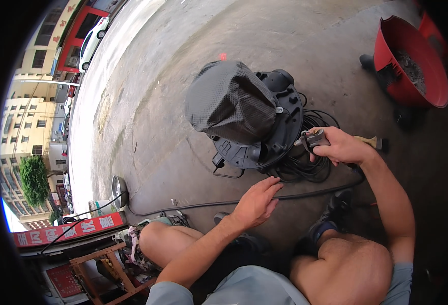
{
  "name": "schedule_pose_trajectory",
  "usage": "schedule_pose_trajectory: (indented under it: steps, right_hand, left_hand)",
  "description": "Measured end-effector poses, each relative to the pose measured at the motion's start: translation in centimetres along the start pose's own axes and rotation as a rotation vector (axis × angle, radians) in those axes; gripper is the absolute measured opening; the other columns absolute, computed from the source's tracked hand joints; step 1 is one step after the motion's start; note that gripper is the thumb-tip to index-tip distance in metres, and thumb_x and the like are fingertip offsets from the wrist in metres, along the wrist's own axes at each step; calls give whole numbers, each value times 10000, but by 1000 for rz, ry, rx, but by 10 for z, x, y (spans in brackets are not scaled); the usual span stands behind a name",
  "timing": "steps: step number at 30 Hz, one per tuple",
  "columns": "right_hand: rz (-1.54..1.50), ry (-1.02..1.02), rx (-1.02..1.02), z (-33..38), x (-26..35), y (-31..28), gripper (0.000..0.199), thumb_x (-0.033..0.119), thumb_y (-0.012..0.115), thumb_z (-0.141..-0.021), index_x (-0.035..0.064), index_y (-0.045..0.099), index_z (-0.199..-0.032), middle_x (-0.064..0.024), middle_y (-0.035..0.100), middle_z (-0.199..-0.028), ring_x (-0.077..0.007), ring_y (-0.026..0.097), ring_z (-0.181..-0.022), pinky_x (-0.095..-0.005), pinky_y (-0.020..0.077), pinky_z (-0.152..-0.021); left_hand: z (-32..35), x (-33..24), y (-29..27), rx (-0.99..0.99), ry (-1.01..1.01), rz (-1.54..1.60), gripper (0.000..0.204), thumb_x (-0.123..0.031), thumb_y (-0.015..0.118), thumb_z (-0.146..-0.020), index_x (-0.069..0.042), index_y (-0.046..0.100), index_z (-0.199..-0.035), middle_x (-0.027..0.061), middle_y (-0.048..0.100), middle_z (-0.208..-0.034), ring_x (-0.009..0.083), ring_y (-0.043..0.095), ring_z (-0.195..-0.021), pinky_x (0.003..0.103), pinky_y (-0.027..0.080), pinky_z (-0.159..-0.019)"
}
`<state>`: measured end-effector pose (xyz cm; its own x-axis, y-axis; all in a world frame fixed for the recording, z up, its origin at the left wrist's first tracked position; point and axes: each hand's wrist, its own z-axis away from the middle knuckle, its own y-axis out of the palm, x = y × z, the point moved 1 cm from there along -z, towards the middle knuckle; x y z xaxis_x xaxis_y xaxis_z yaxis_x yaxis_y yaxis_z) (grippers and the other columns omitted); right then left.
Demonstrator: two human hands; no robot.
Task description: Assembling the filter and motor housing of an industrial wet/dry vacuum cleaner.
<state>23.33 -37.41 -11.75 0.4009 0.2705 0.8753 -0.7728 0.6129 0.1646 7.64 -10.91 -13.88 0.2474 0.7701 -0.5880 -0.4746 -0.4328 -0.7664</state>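
Note:
My right hand [343, 147] is wrapped round an air blow gun [313, 138], its nozzle pointing left. In front of me the black motor head of a vacuum cleaner [287, 118] rests on the floor. A dark grey cloth filter bag [229, 101] covers its middle and looks creased. My left hand [257, 202] hovers in front of the motor head with fingers stretched out, holding nothing. A coiled black cable [310, 170] lies by the motor head, below the blow gun.
To the right a red tub [432, 76] on black castors holds grey debris. A black hose [224, 203] runs across the floor before my feet. A brush with a pale handle [371, 142] is beyond my right wrist. At left stand a metal bowl [117, 190] and a wooden frame [109, 269].

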Motion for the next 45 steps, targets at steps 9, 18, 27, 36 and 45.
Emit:
schedule_pose_trajectory:
  steps: [9,18,27,36,45]
  right_hand:
    - [486,-142,-408,-17,-5,63,215,107,594,-912,13,583,-1105,-124,675,-840,-262,661,-827,-393,487,-789]
    - [549,-52,-728,-3,-18,40,241,91,597,-894,-13,581,-1111,-137,700,-859,-266,683,-824,-419,505,-798]
    - [577,-39,-622,-24,-8,51,210,105,577,-910,35,600,-1106,-27,682,-832,-98,543,-564,-266,430,-430]
    - [415,144,-576,-33,-2,53,276,120,569,-936,40,591,-1199,-15,681,-846,-84,523,-546,-265,448,-440]
    - [344,106,-651,-30,10,66,136,114,566,-938,44,586,-1053,-23,672,-810,-77,438,-442,-267,345,-382]
  left_hand:
    - [55,17,-90,203,-35,-302,447,-186,653,-913,-10,551,-1310,182,599,-1295,354,560,-1232,422,469,-1039]
    - [38,19,-110,172,-28,-340,400,-172,660,-900,-3,573,-1252,170,644,-1168,349,620,-1108,441,501,-961]
    - [44,-2,-69,221,241,-447,291,-130,722,-789,-19,614,-1035,132,664,-1016,276,657,-999,390,498,-867]
    - [55,-8,-53,230,255,-485,281,-159,680,-811,-25,631,-1053,127,661,-997,255,642,-944,383,478,-822]
    - [53,-13,-64,234,267,-490,312,-170,684,-814,-6,630,-1074,133,661,-1010,257,641,-956,387,476,-828]
